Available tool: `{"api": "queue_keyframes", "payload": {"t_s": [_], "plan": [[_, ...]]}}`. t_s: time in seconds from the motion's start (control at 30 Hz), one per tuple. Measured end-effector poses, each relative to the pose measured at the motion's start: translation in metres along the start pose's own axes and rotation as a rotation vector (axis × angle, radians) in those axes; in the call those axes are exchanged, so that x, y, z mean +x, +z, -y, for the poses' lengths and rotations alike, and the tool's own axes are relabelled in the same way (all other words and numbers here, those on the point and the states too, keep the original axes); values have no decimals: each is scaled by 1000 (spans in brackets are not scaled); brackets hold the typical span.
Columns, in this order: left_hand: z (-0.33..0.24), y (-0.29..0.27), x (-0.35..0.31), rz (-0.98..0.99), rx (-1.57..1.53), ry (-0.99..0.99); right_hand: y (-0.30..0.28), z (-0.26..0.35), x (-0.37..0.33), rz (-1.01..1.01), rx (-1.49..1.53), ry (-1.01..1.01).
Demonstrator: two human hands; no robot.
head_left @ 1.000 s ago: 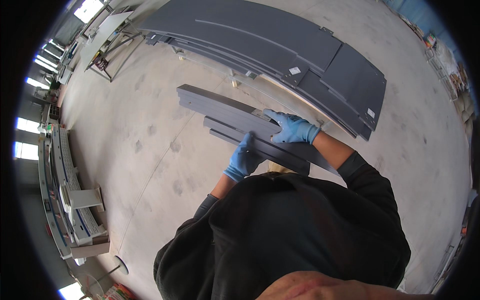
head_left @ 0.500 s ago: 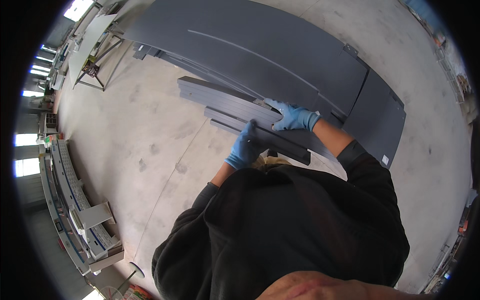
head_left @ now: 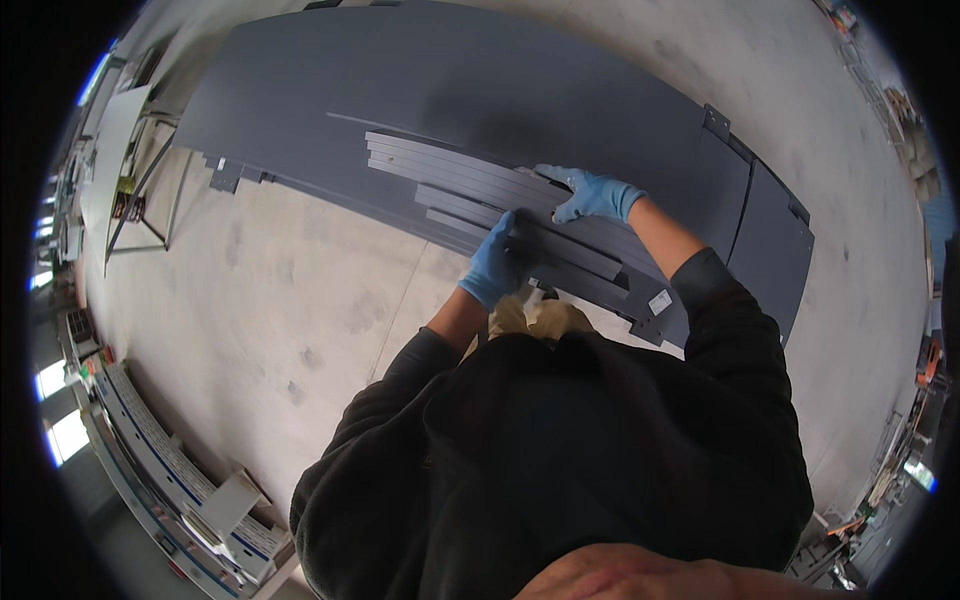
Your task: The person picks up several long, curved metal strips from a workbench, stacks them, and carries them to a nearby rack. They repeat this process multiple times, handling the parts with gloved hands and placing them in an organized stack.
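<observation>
A bundle of long, narrow grey strips (head_left: 455, 178), stacked with uneven ends, lies across my two hands. My blue-gloved left hand (head_left: 490, 268) is closed round its near side, fingers partly hidden beneath. My blue-gloved right hand (head_left: 597, 197) grips it from the far side, thumb on top. Beneath the bundle spreads a large dark grey sheet-metal panel (head_left: 600, 130) with brackets along its edges. Whether the strips touch the panel or hang just above it, I cannot tell.
At the far left stands a pale-topped table (head_left: 125, 160) on thin metal legs. Long white-and-blue equipment (head_left: 165, 450) runs along the lower left. A white label (head_left: 659, 302) is stuck on the panel's near right part. Concrete floor (head_left: 300, 270) surrounds the panel.
My body and both hands have come closer to the panel. The bundle, before at its near edge and partly over the floor, is now over the panel. My grip looks the same.
</observation>
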State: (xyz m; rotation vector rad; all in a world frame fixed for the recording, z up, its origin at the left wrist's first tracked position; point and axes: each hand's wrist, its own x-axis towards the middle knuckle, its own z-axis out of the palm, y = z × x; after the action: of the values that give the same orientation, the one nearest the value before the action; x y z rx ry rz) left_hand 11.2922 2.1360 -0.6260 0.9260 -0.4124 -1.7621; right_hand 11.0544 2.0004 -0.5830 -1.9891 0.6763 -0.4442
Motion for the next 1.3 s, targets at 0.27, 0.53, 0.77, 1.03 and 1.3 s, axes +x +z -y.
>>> {"api": "queue_keyframes", "payload": {"t_s": [0.27,0.53,0.77,1.03,1.3], "plan": [[50,52,-8,-116,64,25,-27,-15,-60,-13,-1,66],[-81,87,61,-232,95,91,-111,16,68,-4,-38,98],[-162,99,141,-246,87,90,-176,9,162,-27,6,221],[-235,105,208,-320,179,38,-220,9,243,-14,-56,365],[-281,126,241,-451,228,-58,-259,42,289,-8,-603,374]]}}
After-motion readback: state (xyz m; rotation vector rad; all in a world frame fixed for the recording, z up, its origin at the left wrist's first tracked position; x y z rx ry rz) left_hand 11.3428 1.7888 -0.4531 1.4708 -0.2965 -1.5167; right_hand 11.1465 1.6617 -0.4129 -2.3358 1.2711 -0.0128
